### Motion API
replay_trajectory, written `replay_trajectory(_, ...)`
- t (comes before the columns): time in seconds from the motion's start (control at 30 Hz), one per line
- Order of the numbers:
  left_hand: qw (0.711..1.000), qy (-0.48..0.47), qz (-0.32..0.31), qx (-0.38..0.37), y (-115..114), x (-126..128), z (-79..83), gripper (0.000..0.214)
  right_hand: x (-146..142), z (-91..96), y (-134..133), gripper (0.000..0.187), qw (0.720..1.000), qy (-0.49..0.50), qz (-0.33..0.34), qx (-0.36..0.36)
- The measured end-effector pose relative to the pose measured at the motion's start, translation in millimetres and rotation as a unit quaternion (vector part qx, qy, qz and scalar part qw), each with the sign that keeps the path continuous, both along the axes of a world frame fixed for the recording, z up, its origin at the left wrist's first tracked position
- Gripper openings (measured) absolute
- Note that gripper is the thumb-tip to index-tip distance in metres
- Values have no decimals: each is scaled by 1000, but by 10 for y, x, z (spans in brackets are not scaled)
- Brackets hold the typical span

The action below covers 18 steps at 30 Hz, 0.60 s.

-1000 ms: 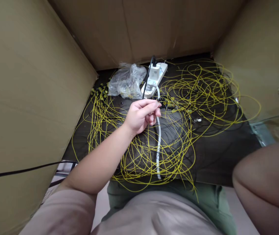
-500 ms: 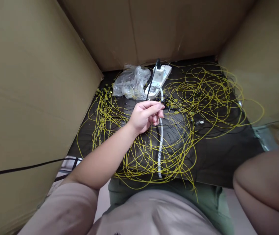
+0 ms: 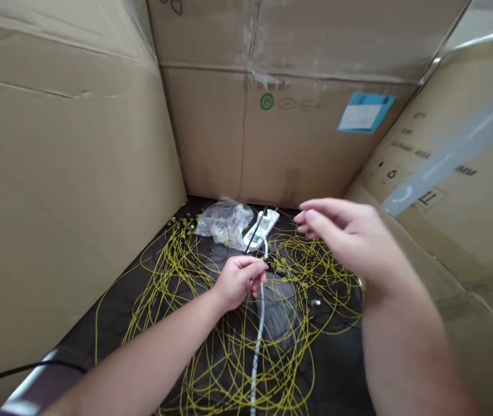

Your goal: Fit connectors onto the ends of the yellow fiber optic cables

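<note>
My left hand reaches over the yellow cables, with thumb and forefinger pinched together. A small black piece shows at its fingertips, too small to name. A white cable passes right by those fingers and runs up to a white power strip. My right hand is raised at the right, above the loops of thin yellow cable. Its fingers are loosely bent, a gap shows between thumb and forefinger, and I see nothing in it. Small black and yellow ends lie just right of my left fingertips.
A clear plastic bag lies left of the power strip. Cardboard walls stand on the left, at the back and on the right. A black cord crosses the lower left. A small shiny bit lies among the cables.
My right hand has come into view, raised at the right. The camera has tilted up, showing more cardboard wall. My left hand keeps its pinch beside the white cable.
</note>
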<state>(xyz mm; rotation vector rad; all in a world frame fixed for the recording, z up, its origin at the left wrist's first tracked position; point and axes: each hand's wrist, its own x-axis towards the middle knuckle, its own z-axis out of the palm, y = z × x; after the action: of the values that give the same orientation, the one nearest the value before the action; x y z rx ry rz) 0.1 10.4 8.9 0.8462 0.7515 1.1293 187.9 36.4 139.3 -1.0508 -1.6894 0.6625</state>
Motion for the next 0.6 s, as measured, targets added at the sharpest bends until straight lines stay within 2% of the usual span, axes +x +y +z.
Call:
replay_trajectory(0.03,1000,-6,1,2,-2,-1,7,19,-56,-5,17,24,999,-42,17,-9)
replay_trajectory(0.1,1000,-10,5,0,-8,-5,25,19,-163,-129,38,24,992,-106,54,-52)
replay_trajectory(0.17,1000,-6,10,-8,-12,-13,42,20,-235,-344,21,25,986,-103,80,-103)
replay_trajectory(0.27,1000,-1,11,-13,-13,-22,47,22,-277,-675,-89,28,980,-43,104,-167)
replay_trajectory(0.4,1000,4,-10,-4,-24,-10,18,20,-316,-953,-253,33,983,38,100,-150)
replay_trajectory(0.53,999,20,-40,-4,-46,18,-8,22,-373,-1078,-309,18,989,59,65,-116)
replay_trajectory(0.6,999,29,-45,-9,-57,28,-6,22,-382,-1121,-313,16,991,59,36,-115)
